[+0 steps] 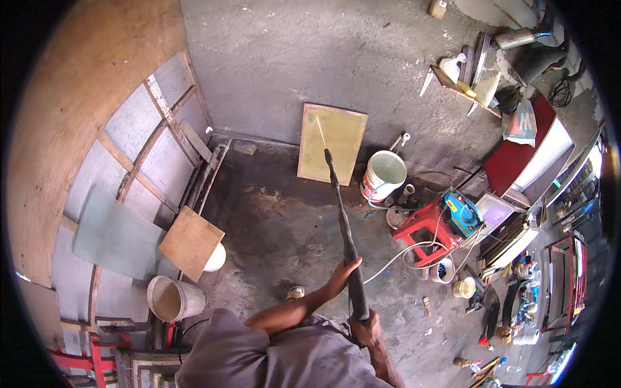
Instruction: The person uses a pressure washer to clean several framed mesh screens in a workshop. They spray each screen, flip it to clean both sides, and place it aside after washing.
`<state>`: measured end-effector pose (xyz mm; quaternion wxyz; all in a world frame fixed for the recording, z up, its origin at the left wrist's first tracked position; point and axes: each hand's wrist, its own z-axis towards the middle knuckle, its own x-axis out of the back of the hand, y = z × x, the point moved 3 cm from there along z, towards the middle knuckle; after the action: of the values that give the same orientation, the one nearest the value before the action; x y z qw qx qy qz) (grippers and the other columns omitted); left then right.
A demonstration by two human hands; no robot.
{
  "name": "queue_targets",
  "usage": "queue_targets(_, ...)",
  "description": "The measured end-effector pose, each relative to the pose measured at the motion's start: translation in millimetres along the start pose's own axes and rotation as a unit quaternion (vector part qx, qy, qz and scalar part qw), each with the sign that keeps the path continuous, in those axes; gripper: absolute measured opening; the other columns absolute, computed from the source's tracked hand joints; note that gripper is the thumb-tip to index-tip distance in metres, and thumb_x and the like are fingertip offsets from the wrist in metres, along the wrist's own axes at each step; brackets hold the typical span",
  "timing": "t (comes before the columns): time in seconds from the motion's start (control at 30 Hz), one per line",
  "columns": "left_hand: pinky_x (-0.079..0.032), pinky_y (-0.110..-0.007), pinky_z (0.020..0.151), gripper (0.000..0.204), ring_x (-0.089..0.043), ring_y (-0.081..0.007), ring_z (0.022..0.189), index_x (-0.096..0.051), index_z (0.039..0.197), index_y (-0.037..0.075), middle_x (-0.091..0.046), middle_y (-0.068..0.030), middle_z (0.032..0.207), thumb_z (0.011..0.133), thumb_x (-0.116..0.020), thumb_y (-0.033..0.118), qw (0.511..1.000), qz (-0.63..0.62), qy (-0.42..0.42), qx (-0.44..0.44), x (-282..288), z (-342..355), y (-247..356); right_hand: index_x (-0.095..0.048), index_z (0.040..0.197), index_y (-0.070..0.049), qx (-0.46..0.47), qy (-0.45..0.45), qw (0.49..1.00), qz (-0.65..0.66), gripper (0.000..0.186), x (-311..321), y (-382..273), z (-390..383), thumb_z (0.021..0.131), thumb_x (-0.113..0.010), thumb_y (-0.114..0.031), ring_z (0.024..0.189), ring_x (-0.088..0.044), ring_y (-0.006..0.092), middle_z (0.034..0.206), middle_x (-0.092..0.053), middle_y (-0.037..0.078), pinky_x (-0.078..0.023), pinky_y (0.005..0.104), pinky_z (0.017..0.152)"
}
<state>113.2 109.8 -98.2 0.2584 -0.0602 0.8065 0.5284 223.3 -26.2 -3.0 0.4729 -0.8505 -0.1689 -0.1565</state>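
Note:
A long black pressure washer lance (343, 220) points away from me toward the wall. My left hand (341, 277) is closed around its middle part. Lower down, my right hand (367, 328) grips its rear end near my body. From the nozzle a thin white jet of water (320, 131) reaches a framed yellowish-green screen (331, 149), which leans upright against the grey wall. The blue pressure washer (462, 212) sits on a red plastic stool (420, 233) to the right, and a pale hose (388, 264) runs from there toward the lance.
Right of the screen stands a white bucket (385, 173). To the left are a wooden board (192, 242), a frosted sheet (116, 236) and another bucket (173, 299). A cluttered shelf (462, 90) hangs on the wall. Wet dark floor (259, 213) lies before me; small tubs and tools crowd the right.

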Motion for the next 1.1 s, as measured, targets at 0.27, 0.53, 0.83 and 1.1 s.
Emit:
queue_targets(0.27, -0.043, -0.026, 0.052, 0.031, -0.053, -0.0104, 0.057, -0.054, 0.085, 0.008, -0.054, -0.0008, 0.068, 0.088, -0.059, 0.038, 0.996, -0.086, 0.030, 0.002, 57.2, 24.4, 35.1, -0.058, 0.083, 0.001, 0.065, 0.022, 0.998, 0.004, 0.025, -50.6, -34.9, 34.9, 0.068, -0.067, -0.017, 0.065, -0.056, 0.0156, 0.069, -0.060, 0.010, -0.047, 0.0350, 0.061)
queue_targets(0.53, -0.039, -0.024, 0.055, 0.029, -0.047, -0.0077, 0.061, -0.054, 0.086, 0.009, -0.049, 0.0026, 0.072, 0.087, -0.062, 0.037, 0.996, -0.076, 0.031, 0.027, 70.0, 36.2, 73.8, -0.057, 0.081, 0.001, 0.064, 0.037, 0.997, -0.008, 0.022, -59.3, -74.9, 53.7, 0.070, -0.066, -0.016, 0.061, -0.054, 0.0137, 0.065, -0.058, 0.006, -0.046, 0.0344, 0.056)
queue_targets(0.83, -0.038, -0.024, 0.054, 0.028, -0.048, -0.0074, 0.061, -0.054, 0.084, 0.010, -0.048, 0.0036, 0.070, 0.087, -0.062, 0.036, 0.994, -0.101, 0.021, 0.025, 75.9, 52.0, 76.4, -0.054, 0.084, 0.002, 0.039, 0.022, 0.999, -0.006, 0.029, -61.2, -79.7, 67.4, 0.068, -0.068, -0.018, 0.064, -0.053, 0.0176, 0.066, -0.056, 0.012, -0.046, 0.0364, 0.063)
queue_targets(1.1, -0.044, -0.027, 0.052, 0.034, -0.055, -0.0122, 0.054, -0.055, 0.080, 0.008, -0.056, -0.0029, 0.065, 0.088, -0.057, 0.041, 0.999, -0.045, 0.024, -0.004, 85.0, 57.6, 73.9, -0.057, 0.077, 0.000, 0.028, 0.036, 0.999, 0.000, 0.021, -63.4, -94.8, 64.6, 0.070, -0.067, -0.017, 0.061, -0.053, 0.0138, 0.064, -0.057, 0.007, -0.045, 0.0348, 0.058)
